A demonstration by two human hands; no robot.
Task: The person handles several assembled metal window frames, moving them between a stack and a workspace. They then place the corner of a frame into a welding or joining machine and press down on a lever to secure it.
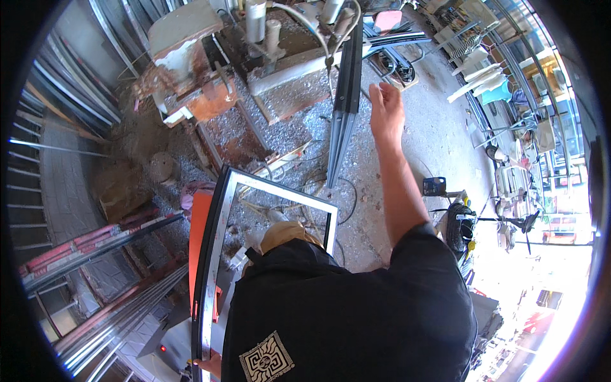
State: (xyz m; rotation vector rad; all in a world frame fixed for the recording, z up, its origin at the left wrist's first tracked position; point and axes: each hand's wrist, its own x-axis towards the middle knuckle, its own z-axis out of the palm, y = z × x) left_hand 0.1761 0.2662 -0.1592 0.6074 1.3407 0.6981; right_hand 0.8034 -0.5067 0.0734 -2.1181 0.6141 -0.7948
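A rectangular window frame (pixel 215 223), black along its outer edge and whitish on the inner face, stands close against my left side. My left hand (pixel 211 365) grips its lower left edge; the fingers are only partly visible. The floor shows through the frame's opening. Ahead of me my right hand (pixel 388 114) is raised with fingers stretched, holding nothing. Just left of it are long dark metal profiles (pixel 347 89), which the hand appears not to touch.
A rusty machine (pixel 210 95) and metal cylinders (pixel 256 22) stand ahead, amid scattered shavings. An orange panel (pixel 198 235) lies beside the frame. Long bars (pixel 137 299) fill racks at left. At right are a black battery-like block (pixel 435 186) and a black bag-like item (pixel 459 226).
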